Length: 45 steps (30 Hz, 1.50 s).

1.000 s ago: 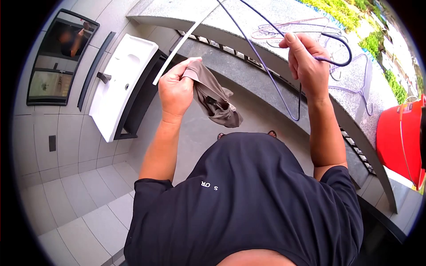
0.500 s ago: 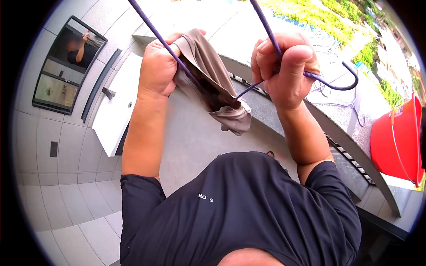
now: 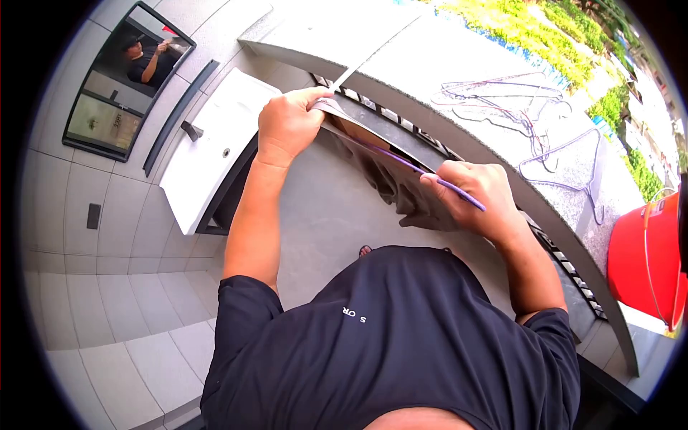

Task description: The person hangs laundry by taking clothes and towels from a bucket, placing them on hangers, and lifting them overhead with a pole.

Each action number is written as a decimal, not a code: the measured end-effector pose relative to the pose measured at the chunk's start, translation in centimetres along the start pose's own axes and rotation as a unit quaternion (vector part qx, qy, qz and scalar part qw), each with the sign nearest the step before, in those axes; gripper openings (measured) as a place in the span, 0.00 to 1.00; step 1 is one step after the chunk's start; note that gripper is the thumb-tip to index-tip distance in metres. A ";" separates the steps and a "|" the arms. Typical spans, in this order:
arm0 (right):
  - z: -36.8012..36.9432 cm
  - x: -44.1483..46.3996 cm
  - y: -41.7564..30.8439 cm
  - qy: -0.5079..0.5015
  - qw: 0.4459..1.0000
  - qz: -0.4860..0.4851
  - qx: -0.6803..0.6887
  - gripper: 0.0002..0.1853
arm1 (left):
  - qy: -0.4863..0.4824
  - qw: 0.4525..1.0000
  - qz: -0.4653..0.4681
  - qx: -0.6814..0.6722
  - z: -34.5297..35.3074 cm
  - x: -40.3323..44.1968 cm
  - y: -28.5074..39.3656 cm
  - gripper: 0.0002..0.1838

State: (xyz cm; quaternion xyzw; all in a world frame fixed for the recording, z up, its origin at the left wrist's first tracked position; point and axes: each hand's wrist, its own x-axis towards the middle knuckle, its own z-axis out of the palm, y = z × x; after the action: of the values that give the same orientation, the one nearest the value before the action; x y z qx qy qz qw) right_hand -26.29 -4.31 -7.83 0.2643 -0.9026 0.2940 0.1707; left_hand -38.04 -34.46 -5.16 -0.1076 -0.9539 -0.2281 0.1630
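A grey-brown garment (image 3: 423,204) is stretched between my two hands and hangs down in folds over the floor. My left hand (image 3: 290,127) is closed on one end of its upper edge. My right hand (image 3: 476,197) grips the other end, with the fingers curled over. A purple wire hanger (image 3: 462,194) runs along the garment's opening and passes my right hand, its tip sticking out beyond the fingers. Most of the hanger is hidden by cloth and hands. From beside my left hand a thin pale strip (image 3: 351,72) slants up; what it belongs to, I cannot tell.
Several loose wire hangers (image 3: 566,186) lie on the stone ledge (image 3: 401,61) ahead. At the right stands a red bucket (image 3: 645,251) with a wire handle. A white washbasin (image 3: 204,158) and a mirror (image 3: 129,86) are on the tiled wall at left.
Both hands have come down and moved apart, spreading the garment's edge. My right hand has left the hanger beside its hook and now grips the garment's edge; the hook is out of sight.
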 end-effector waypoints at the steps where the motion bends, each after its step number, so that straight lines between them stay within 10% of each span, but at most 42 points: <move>1: -0.1 -0.1 -0.4 0.019 1.000 0.002 0.004 0.22 | -0.002 1.000 0.020 -0.019 0.6 -0.4 0.7 0.18; 9: -0.3 -1.6 -0.5 0.033 0.995 0.070 0.061 0.15 | -0.348 0.861 0.228 -0.292 -2.0 -4.6 7.1 0.38; 13: -3.9 -3.6 -0.4 0.059 0.975 0.136 0.165 0.13 | -0.031 0.933 0.236 -0.269 -1.2 -4.4 2.4 0.43; 19: -5.6 -5.7 0.5 0.127 0.956 0.143 0.224 0.11 | -0.184 0.902 0.101 -0.378 3.8 -6.5 -1.0 0.31; 26: -6.1 -6.6 1.5 0.096 0.984 0.015 0.152 0.07 | -0.018 0.938 0.116 -0.327 4.3 -6.6 2.6 0.08; 35: -7.6 -9.8 4.8 0.174 0.960 0.086 0.204 0.13 | 0.029 0.929 0.188 -0.318 -1.4 -5.1 -0.2 0.10; 39: -8.2 -9.3 5.3 0.185 0.942 0.106 0.260 0.14 | -0.063 0.905 0.068 -0.416 -5.1 -4.0 -2.2 0.11; 45: -8.4 -8.3 5.5 0.129 0.958 0.079 0.245 0.13 | 0.120 0.903 0.103 -0.399 -5.9 -3.5 -2.6 0.09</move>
State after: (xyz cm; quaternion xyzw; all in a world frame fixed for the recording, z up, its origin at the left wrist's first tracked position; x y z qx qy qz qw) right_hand -21.59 7.80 -7.64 0.1857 -0.7912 0.5499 0.1925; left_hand -33.99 -39.97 -2.49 -0.2327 -0.7402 -0.5826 0.2421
